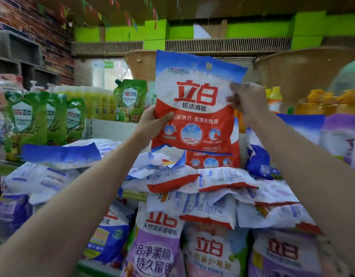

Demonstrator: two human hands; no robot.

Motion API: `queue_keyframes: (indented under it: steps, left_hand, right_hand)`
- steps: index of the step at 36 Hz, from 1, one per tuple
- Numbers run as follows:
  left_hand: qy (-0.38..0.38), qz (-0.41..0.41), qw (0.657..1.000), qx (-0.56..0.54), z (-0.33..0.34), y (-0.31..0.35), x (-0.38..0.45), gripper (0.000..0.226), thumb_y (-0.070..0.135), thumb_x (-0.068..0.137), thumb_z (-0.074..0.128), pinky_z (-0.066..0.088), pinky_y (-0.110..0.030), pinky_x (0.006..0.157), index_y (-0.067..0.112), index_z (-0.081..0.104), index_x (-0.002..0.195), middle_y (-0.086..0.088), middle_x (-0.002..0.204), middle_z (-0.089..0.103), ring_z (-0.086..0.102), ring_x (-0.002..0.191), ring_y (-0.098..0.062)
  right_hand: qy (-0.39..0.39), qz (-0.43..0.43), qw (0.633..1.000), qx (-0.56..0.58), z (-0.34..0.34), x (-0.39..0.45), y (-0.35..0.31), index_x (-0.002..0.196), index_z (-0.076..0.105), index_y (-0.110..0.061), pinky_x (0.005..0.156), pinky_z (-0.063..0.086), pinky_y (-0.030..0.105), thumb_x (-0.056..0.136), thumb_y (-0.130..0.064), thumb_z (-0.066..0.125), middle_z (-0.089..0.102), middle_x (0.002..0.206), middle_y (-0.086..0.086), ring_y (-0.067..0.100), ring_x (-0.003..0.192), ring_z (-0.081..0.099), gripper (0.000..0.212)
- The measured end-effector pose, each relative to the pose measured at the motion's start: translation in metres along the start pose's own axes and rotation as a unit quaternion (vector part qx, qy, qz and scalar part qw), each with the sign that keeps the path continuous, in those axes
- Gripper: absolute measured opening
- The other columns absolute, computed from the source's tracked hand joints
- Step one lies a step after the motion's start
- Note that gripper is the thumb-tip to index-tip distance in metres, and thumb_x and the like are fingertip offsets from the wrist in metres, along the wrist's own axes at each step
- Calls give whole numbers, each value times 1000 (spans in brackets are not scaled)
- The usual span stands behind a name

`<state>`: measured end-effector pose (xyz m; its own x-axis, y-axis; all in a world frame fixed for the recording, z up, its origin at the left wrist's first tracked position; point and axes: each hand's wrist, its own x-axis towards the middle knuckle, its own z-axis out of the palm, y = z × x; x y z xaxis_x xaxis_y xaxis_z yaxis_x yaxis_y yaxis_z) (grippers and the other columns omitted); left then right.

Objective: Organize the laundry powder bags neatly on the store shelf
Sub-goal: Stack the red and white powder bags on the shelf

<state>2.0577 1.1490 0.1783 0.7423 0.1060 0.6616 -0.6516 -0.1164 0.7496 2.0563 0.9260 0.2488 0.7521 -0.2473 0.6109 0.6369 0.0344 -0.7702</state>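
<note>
I hold a red, white and blue laundry powder bag (194, 108) upright in the air above the shelf pile. My left hand (152, 120) grips its lower left edge, thumb on the front. My right hand (245, 98) pinches its right edge near the middle. Just below it stands another upright red bag (212, 159), partly hidden. Under that, several white and red powder bags (172, 176) lie flat in a loose heap. Purple and white powder bags (156, 244) stand on the shelf below.
Green refill pouches (42, 116) and yellow-green bottles (96, 102) fill the left shelf. Orange and yellow bottles (274, 98) stand at the right behind blue bags (260, 160). A blue-topped bag (60, 154) lies at the left of the heap.
</note>
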Motion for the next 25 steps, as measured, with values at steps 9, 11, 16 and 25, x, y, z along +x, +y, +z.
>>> queue_keyframes:
  steps: [9, 11, 16, 25]
  left_hand:
    - [18, -21, 998, -49, 38, 9, 3, 10, 22, 91, 59, 58, -22, 57, 15, 58, 99, 1, 84, 68, 67, 55, -2]
    - [23, -27, 998, -50, 46, 9, 4, 14, 23, 91, 60, 57, -22, 58, 14, 59, 102, -3, 88, 69, 67, 56, -2]
    - [13, -51, 998, -43, 68, 14, 2, 8, 27, 93, 57, 57, -26, 61, 19, 58, 94, 0, 85, 68, 67, 61, -7]
    - [-6, -82, 997, 5, 87, 22, 7, 22, 37, 93, 54, 57, -38, 79, 17, 57, 104, -4, 95, 69, 68, 78, -18]
  right_hand:
    - [-144, 98, 963, -208, -53, -11, 19, 89, 60, -22, 57, 44, 20, 87, -46, 60, 64, 84, -7, 6, 70, 58, 23]
    - [-158, 93, 960, -210, -57, -17, 26, 102, 63, -23, 60, 49, 22, 88, -48, 58, 67, 94, -7, 7, 75, 63, 28]
    - [-86, -16, 947, -309, -69, -22, 30, 122, 57, -15, 85, 47, 29, 96, -46, 45, 65, 115, 4, 23, 105, 62, 42]
    - [-58, -62, 940, -329, -85, -13, 36, 121, 53, -5, 70, 45, 26, 100, -41, 37, 64, 113, 12, 23, 95, 61, 45]
